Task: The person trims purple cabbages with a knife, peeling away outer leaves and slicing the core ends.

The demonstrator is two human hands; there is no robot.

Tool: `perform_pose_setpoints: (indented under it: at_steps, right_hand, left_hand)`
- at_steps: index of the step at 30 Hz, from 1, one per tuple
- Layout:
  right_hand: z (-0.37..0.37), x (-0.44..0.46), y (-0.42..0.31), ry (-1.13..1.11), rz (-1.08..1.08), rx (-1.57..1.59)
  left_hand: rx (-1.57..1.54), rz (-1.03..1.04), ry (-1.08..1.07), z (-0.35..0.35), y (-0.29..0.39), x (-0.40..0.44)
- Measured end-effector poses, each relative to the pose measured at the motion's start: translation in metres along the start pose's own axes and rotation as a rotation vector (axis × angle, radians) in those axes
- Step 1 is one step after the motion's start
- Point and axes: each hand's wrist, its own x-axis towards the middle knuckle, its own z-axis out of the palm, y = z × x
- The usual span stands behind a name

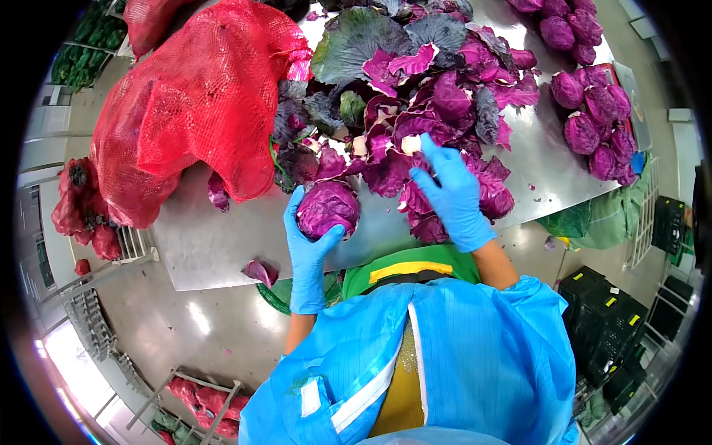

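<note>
My left hand (308,248), in a blue glove, is closed around the lower left side of a trimmed red cabbage (328,210) at the near edge of the metal table (215,245). My right hand (454,194), also gloved in blue, is over the pile of loose purple cabbage leaves (452,96). Its fingers are apart, with the fingertips near a pale cut stem (411,144), and I see nothing held in it. Dark green-purple outer leaves (360,41) lie across the far part of the pile.
A large red mesh sack (200,104) stands on the table at the left. Several trimmed cabbages (597,111) are grouped at the right end. One loose leaf (259,273) lies at the front edge. Black crates (604,319) are stacked on the floor to the right.
</note>
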Motion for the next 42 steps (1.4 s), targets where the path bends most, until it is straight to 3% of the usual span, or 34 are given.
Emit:
perform_pose_setpoints:
  at_steps: [3, 5, 14, 17, 19, 20, 21, 23, 25, 28, 32, 33, 34, 35, 36, 37, 39, 41, 42]
  right_hand:
    - [0.008, -0.004, -0.026, -0.284, 0.047, 0.405]
    - [0.025, -0.002, -0.034, -0.301, 0.054, 0.587]
    - [0.034, -0.002, -0.023, -0.395, -0.150, 0.598]
    - [0.031, 0.002, -0.019, -0.311, -0.327, 0.609]
    - [0.026, 0.005, -0.016, -0.375, -0.260, 0.671]
    - [0.026, 0.007, -0.014, -0.370, -0.294, 0.640]
    - [0.028, 0.007, -0.014, -0.372, -0.323, 0.620]
    - [0.029, 0.006, -0.016, -0.415, -0.370, 0.438]
    - [0.020, 0.010, -0.023, -0.367, -0.511, 0.193]
    - [0.011, 0.013, -0.028, -0.391, -0.533, 0.204]
    - [0.000, 0.028, -0.031, -0.545, -0.649, 0.255]
    - [-0.014, 0.029, -0.041, -0.587, -0.605, 0.171]
    - [-0.009, 0.030, -0.038, -0.570, -0.680, -0.014]
    - [0.006, 0.025, -0.024, -0.388, -0.772, -0.041]
    - [-0.002, 0.032, -0.026, -0.517, -0.673, -0.069]
    - [-0.004, 0.040, -0.026, -0.635, -0.587, -0.118]
    - [0.010, 0.035, -0.007, -0.235, -0.437, 0.055]
    - [-0.009, 0.034, -0.009, -0.492, -0.045, 0.548]
    - [-0.032, 0.037, -0.024, -0.641, 0.042, 0.555]
  left_hand:
    - [-0.143, 0.031, 0.015, 0.019, 0.001, 0.000]
    - [-0.203, 0.003, 0.001, 0.028, 0.005, 0.001]
    - [-0.320, -0.078, 0.040, 0.039, 0.006, 0.001]
    - [-0.274, 0.022, -0.136, 0.037, 0.013, 0.012]
    - [-0.225, 0.022, -0.267, 0.038, 0.024, 0.016]
    - [-0.314, 0.005, -0.097, 0.052, 0.035, 0.005]
    - [-0.310, -0.021, -0.155, 0.047, 0.032, 0.006]
    - [-0.334, -0.073, -0.024, 0.040, 0.013, 0.003]
    - [-0.352, -0.142, -0.044, 0.032, 0.006, 0.005]
    - [-0.462, -0.238, -0.257, 0.025, 0.005, 0.015]
    - [-0.392, -0.500, -0.351, 0.007, 0.013, 0.009]
    - [-0.446, -0.453, -0.335, 0.012, 0.013, 0.005]
    - [-0.472, -0.375, -0.439, 0.020, 0.002, 0.019]
    - [-0.267, -0.597, -0.320, 0.012, -0.009, 0.018]
    - [-0.437, -0.390, -0.397, 0.011, 0.007, 0.006]
    - [-0.418, -0.425, -0.509, 0.016, 0.028, 0.004]
    - [-0.353, -0.363, -0.440, 0.020, 0.027, 0.001]
    - [-0.457, -0.443, -0.330, 0.028, 0.039, -0.007]
    - [-0.507, -0.466, -0.293, 0.029, 0.038, -0.007]
